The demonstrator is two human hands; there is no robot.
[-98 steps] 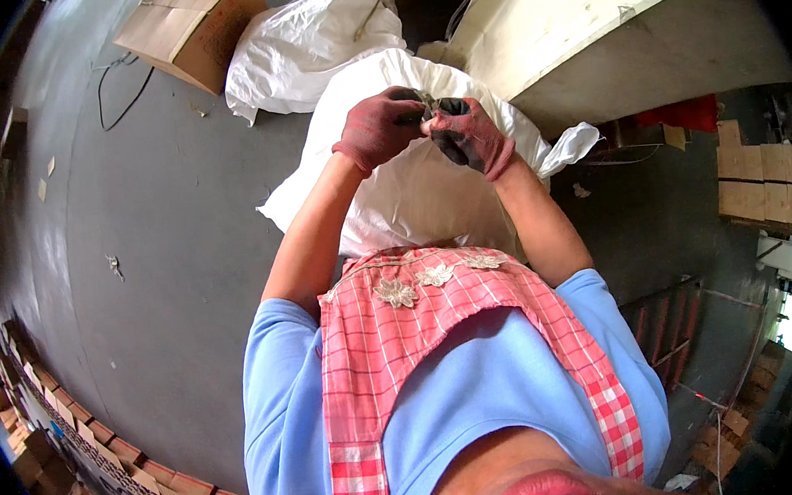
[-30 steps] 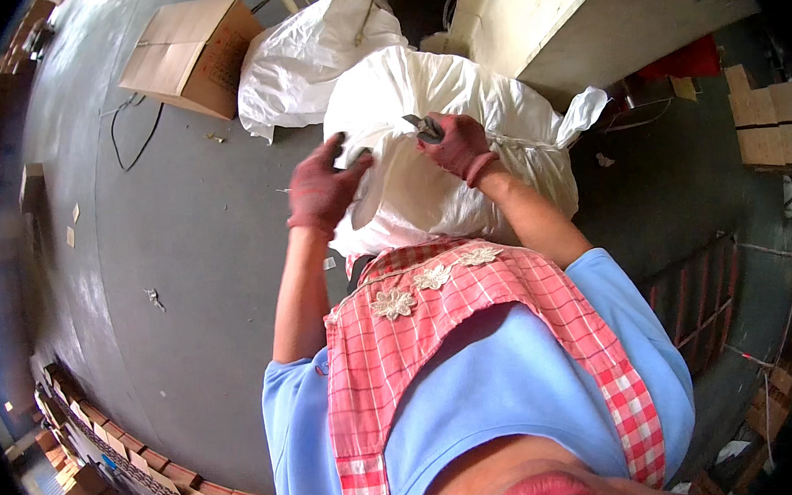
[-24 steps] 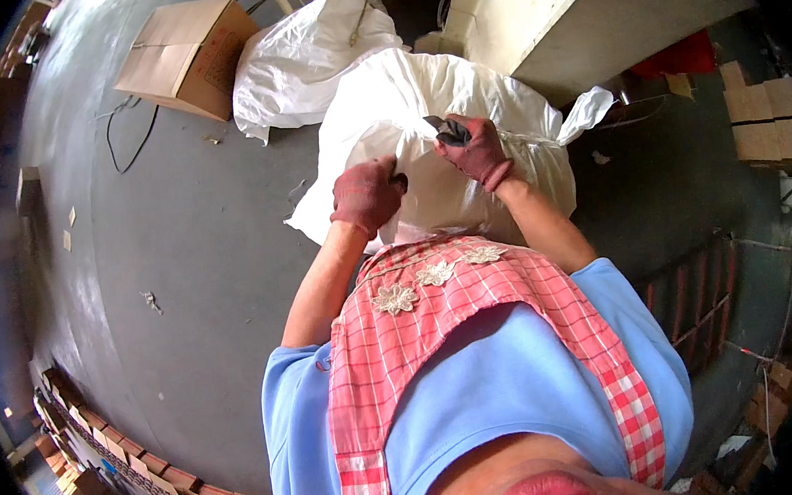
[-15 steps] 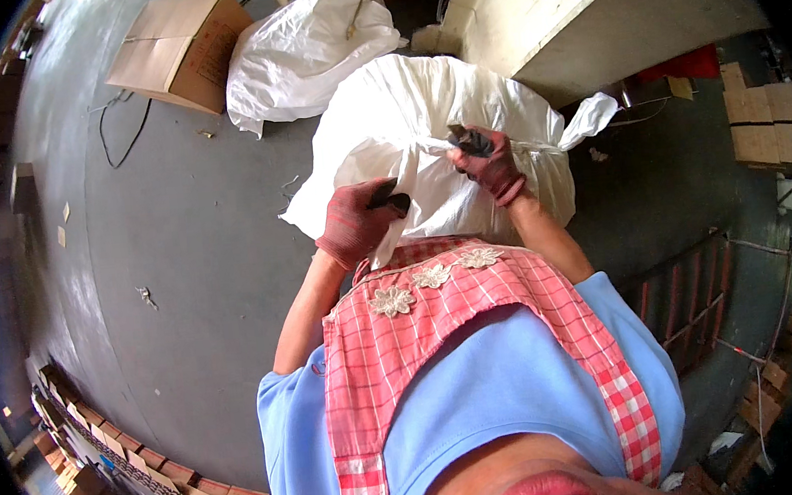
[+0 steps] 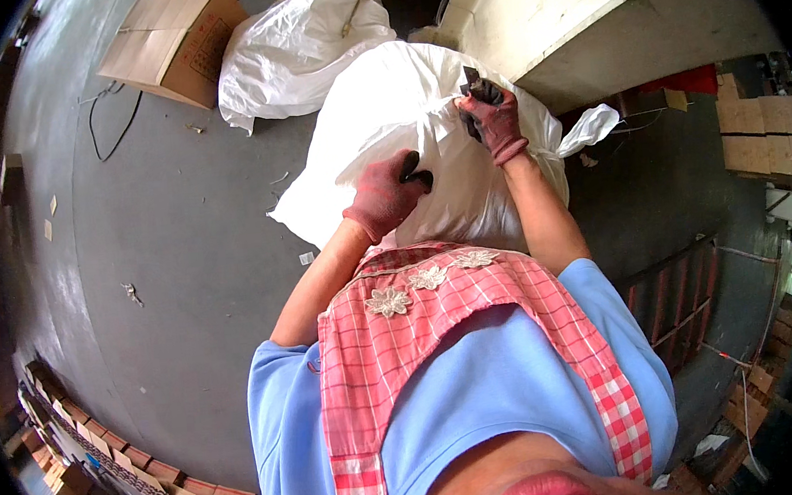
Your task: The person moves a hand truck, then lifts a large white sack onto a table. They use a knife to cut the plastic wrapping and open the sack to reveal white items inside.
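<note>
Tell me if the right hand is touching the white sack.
Touching. The head view shows the right hand gripping a bunched fold of the white sack.

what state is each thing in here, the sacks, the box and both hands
left hand: gloved, closed around a small dark object against the sack
right hand: gloved, gripping the gathered top of the sack
large white sack: full, bulging, its top bunched
second white sack: lying on the floor behind, slack and crumpled
cardboard box: closed, flat on the grey floor
</note>
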